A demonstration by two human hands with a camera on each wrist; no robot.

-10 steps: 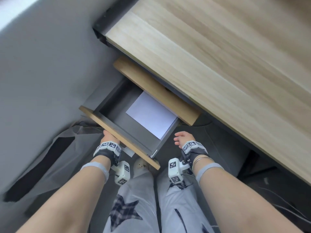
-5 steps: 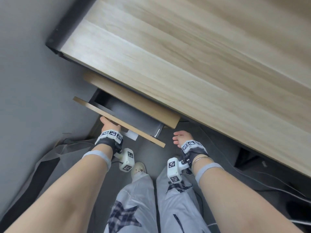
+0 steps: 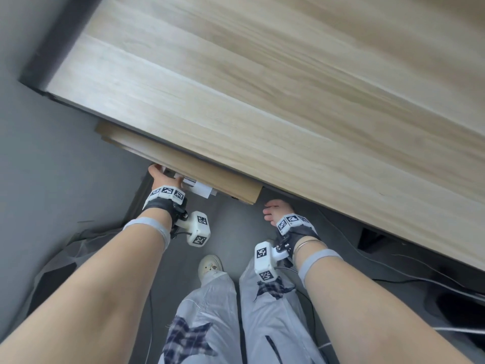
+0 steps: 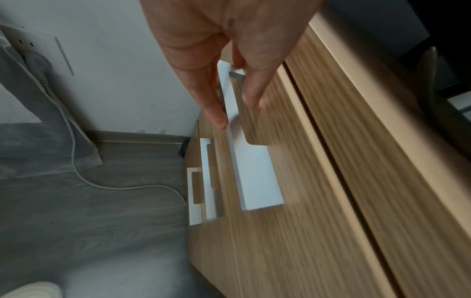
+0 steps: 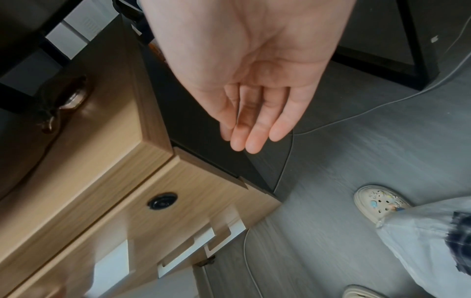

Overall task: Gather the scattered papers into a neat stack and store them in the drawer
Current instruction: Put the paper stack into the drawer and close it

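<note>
The top drawer of the wooden unit under the desk sits pushed in, its front level with the fronts below. The papers are hidden inside it. My left hand rests with straight fingers against the drawer front, at the upper end of its white handle. In the left wrist view the left hand has one finger on each side of the handle's edge. My right hand hangs free to the right of the unit. The right wrist view shows this right hand relaxed, holding nothing.
Two lower drawers with white handles sit beneath the top one. A white cable runs across the grey floor to a wall socket. A grey cover lies at the left. My shoe stands below the unit, and dark cables trail right.
The drawer went from wide open, with white paper showing inside, to pushed shut. My left hand travelled forward with its front. The right hand stayed beside the unit.
</note>
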